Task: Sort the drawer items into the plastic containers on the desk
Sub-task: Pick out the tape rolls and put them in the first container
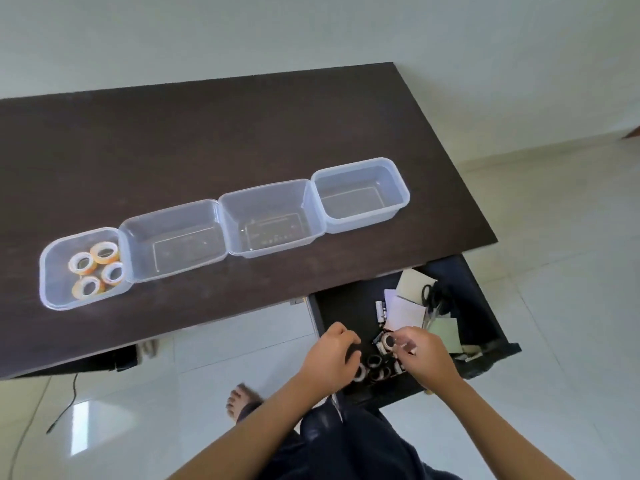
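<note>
Both hands in open drawer (pixel 346 306) under counter's right near corner: right hand (pixel 420 351) grip pinches tape roll (pixel 387 341), left hand (pixel 334 355) curled over dark rolls (hold unclear). Leftmost container (pixel 52 271) has four rolls; other three empty. Scissors (pixel 434 294), papers left. Early stage.

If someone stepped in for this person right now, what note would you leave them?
Left hand: curled over tape rolls in the open dark drawer; hold unclear.
Right hand: pinching a white tape roll above the drawer.
Done: four yellow-edged tape rolls lie in the leftmost clear plastic container.
Left: the other three clear containers hold nothing; more tape rolls, black-handled scissors and paper notes remain in the drawer.
</note>
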`<action>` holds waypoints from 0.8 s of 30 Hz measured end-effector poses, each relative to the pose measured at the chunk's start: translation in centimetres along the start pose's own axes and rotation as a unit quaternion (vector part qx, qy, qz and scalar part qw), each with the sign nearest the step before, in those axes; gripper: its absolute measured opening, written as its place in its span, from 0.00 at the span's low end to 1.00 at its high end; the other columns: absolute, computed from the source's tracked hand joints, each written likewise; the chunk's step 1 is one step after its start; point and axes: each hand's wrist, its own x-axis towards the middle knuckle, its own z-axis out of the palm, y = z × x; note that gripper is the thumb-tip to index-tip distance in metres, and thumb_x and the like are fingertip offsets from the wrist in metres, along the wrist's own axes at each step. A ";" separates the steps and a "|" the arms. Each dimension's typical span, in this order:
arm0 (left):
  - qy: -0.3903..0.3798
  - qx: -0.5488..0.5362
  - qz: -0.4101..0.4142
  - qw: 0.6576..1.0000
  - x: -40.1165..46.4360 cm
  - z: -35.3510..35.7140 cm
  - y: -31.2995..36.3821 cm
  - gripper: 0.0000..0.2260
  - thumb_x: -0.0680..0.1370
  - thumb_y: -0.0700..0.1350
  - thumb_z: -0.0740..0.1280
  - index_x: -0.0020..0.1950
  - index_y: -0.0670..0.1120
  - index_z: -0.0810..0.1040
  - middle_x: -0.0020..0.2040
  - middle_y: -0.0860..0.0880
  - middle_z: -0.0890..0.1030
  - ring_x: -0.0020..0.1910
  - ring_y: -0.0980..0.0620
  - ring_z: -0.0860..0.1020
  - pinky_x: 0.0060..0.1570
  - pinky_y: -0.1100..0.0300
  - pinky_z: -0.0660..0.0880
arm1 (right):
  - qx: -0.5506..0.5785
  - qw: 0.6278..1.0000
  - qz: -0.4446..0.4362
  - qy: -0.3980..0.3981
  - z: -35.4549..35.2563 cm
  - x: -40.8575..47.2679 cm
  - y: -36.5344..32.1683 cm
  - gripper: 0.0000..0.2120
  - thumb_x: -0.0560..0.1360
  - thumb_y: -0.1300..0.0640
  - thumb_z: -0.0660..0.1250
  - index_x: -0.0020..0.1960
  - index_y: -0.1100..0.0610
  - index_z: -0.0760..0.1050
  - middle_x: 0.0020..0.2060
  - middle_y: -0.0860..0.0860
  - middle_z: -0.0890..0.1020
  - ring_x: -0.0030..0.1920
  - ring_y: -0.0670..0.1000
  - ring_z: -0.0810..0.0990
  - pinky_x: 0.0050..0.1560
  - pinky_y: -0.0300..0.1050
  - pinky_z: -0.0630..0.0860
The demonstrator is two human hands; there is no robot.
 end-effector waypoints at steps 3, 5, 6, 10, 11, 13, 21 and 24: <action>-0.054 0.019 -0.048 0.997 2.7 2.9 1.0 0.13 0.78 0.45 0.63 0.61 0.46 0.76 0.58 0.48 0.74 0.55 0.49 0.76 0.57 0.58 0.74 | -0.043 0.997 0.023 -0.061 -0.1 2.0 2.6 0.10 0.72 0.60 0.67 0.53 0.53 0.79 0.47 0.51 0.83 0.45 0.52 0.80 0.44 0.43 0.75; -0.081 0.031 -0.078 0.993 4.2 4.4 1.0 0.13 0.77 0.43 0.63 0.61 0.45 0.76 0.58 0.46 0.75 0.55 0.48 0.76 0.57 0.57 0.74 | -0.071 0.991 0.027 -0.109 0.0 3.5 3.7 0.13 0.72 0.60 0.65 0.55 0.52 0.79 0.51 0.51 0.82 0.49 0.53 0.80 0.43 0.42 0.73; -0.094 0.041 -0.098 0.990 4.9 5.0 0.8 0.14 0.76 0.43 0.63 0.61 0.45 0.76 0.59 0.46 0.75 0.56 0.47 0.76 0.58 0.56 0.74 | -0.083 0.988 0.021 -0.131 0.1 4.4 4.1 0.14 0.72 0.60 0.65 0.56 0.52 0.79 0.52 0.51 0.82 0.51 0.53 0.79 0.43 0.41 0.72; -0.152 0.112 -0.195 0.962 6.4 6.5 0.4 0.17 0.72 0.41 0.68 0.60 0.48 0.75 0.59 0.47 0.76 0.55 0.46 0.77 0.53 0.54 0.77 | -0.110 0.973 -0.036 -0.202 0.6 7.2 4.9 0.15 0.72 0.61 0.65 0.57 0.50 0.78 0.52 0.47 0.83 0.54 0.51 0.79 0.48 0.41 0.73; -0.165 0.130 -0.211 0.955 6.5 6.9 0.4 0.17 0.71 0.41 0.68 0.60 0.48 0.75 0.58 0.48 0.77 0.55 0.46 0.78 0.52 0.54 0.78 | -0.120 0.968 -0.047 -0.216 0.9 7.7 5.0 0.14 0.72 0.61 0.64 0.56 0.50 0.78 0.52 0.47 0.83 0.53 0.51 0.79 0.49 0.42 0.74; -0.173 0.142 -0.230 0.947 6.7 7.8 0.3 0.17 0.71 0.42 0.68 0.60 0.49 0.75 0.59 0.47 0.78 0.56 0.45 0.78 0.52 0.54 0.78 | -0.147 0.956 -0.066 -0.243 1.3 8.2 5.4 0.11 0.72 0.60 0.63 0.53 0.51 0.77 0.50 0.49 0.83 0.53 0.54 0.79 0.49 0.45 0.77; -0.145 0.052 -0.261 0.953 6.8 9.7 -0.4 0.17 0.71 0.41 0.71 0.60 0.49 0.78 0.60 0.45 0.73 0.56 0.45 0.76 0.53 0.62 0.72 | -0.172 0.939 -0.124 -0.269 1.7 8.0 6.5 0.16 0.71 0.64 0.60 0.55 0.50 0.75 0.50 0.50 0.81 0.54 0.55 0.77 0.46 0.48 0.76; -0.155 0.012 -0.252 0.955 6.8 10.0 -0.6 0.21 0.71 0.37 0.68 0.64 0.48 0.76 0.60 0.44 0.71 0.58 0.45 0.74 0.54 0.63 0.70 | -0.154 0.938 -0.134 -0.280 1.3 8.2 6.9 0.17 0.72 0.63 0.61 0.58 0.51 0.74 0.55 0.50 0.80 0.58 0.54 0.76 0.49 0.47 0.75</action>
